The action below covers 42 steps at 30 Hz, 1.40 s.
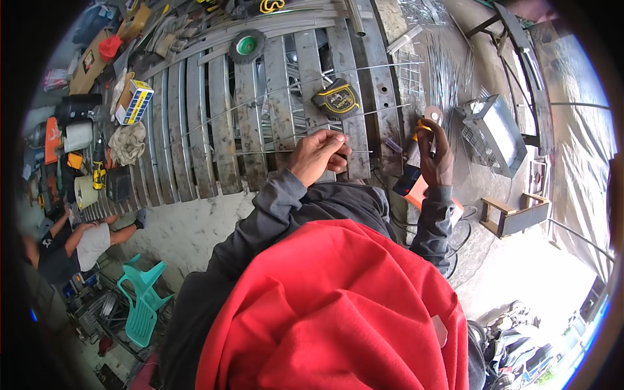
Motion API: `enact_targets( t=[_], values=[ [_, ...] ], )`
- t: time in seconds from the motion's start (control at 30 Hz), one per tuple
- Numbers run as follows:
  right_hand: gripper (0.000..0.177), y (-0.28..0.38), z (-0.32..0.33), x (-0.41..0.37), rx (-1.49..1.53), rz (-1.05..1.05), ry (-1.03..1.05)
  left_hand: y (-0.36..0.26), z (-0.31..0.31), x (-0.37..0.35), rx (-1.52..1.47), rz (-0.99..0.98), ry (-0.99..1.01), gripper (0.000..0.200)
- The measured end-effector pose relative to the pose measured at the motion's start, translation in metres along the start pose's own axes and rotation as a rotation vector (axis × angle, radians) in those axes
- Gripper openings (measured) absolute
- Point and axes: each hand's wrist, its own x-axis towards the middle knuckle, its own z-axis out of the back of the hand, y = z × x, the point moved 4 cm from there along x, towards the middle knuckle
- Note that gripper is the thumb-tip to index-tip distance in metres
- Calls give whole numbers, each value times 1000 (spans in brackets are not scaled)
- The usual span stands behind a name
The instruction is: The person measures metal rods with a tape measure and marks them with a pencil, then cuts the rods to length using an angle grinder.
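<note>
My left hand is closed in a pinch around a thin metal rod, which lies across the slatted metal bench and sticks out on both sides of my fingers. My right hand grips what looks like an angle grinder off the bench's right end, its round disc beyond my fingers. Part of the tool is hidden by the hand. Just above my left hand sits a black and yellow tape measure. More thin rods run across the slats near it.
An orange and black machine with cables stands below my right hand. A metal box frame and a small stool are at right. A green-centred wheel, a blue-yellow box and a drill lie leftward. Another person sits at left.
</note>
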Motion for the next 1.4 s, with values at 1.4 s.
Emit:
enact_targets(
  t=[1.4],
  values=[
    [45, 29, 1, -54, 674, -368, -93, -28, -95, 17, 781, -814, 205, 22]
  ],
)
